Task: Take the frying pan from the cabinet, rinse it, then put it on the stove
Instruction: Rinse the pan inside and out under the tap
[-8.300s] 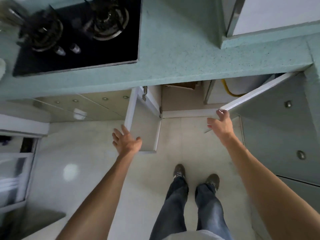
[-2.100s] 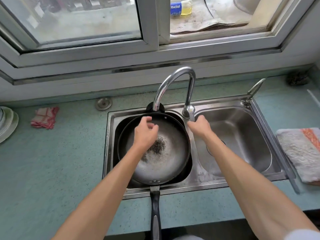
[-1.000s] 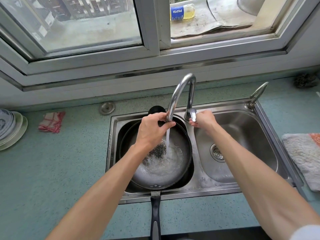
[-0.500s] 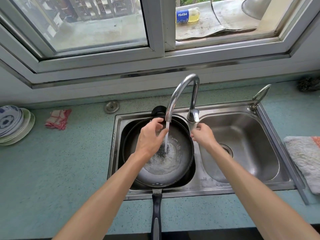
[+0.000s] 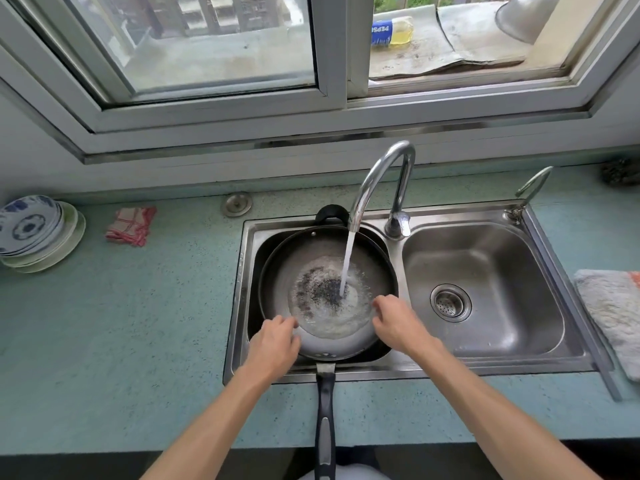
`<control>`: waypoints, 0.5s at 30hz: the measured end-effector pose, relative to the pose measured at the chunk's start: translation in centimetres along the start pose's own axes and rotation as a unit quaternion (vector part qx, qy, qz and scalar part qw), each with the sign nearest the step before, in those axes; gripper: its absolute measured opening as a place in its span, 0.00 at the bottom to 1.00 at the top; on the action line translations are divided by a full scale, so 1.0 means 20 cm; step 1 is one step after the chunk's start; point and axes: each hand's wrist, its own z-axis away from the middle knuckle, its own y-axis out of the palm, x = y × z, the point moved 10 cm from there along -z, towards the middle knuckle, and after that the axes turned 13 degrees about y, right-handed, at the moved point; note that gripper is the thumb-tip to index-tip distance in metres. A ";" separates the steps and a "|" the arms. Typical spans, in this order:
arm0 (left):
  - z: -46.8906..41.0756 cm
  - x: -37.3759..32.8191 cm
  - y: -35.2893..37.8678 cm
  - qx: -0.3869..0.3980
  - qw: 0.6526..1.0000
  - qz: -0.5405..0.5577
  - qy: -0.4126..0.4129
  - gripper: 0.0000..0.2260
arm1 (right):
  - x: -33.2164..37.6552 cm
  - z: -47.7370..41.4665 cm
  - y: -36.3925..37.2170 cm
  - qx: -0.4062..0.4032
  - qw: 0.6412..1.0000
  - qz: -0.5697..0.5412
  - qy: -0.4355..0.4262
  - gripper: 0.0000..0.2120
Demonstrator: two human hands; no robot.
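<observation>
The dark frying pan (image 5: 294, 258) lies in the left basin of the steel double sink (image 5: 485, 213). Its black handle (image 5: 325, 410) sticks out over the counter edge towards me. Water runs from the chrome faucet (image 5: 377, 174) onto the pan's middle, where a pool with dark specks spreads. My left hand (image 5: 275, 342) is over the pan's near-left rim, fingers loosely apart. Fingertips of my right hand (image 5: 398, 323) rest at the near-right rim, and it grips nothing.
A black loop handle (image 5: 330, 212) of another pot shows under the pan. Stacked plates (image 5: 34, 233) and a red checked cloth (image 5: 131, 225) lie on the teal counter at left. A towel (image 5: 613, 313) lies at right, and a small tap (image 5: 531, 183) stands at the sink's far right corner.
Both hands have drawn back towards me: the left left the spout area, the right left the faucet base. They now sit at the pan's near rim, and the water pool has widened.
</observation>
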 end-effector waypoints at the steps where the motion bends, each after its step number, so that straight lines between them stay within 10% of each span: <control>1: 0.02 0.01 0.02 0.002 1.000 -0.004 0.001 0.14 | 0.00 0.02 0.02 -0.007 1.000 0.003 -0.001 0.15; 15: 0.09 0.05 0.13 0.009 0.975 -0.143 0.171 0.13 | -0.01 0.30 0.30 -0.096 0.992 0.082 0.010 0.16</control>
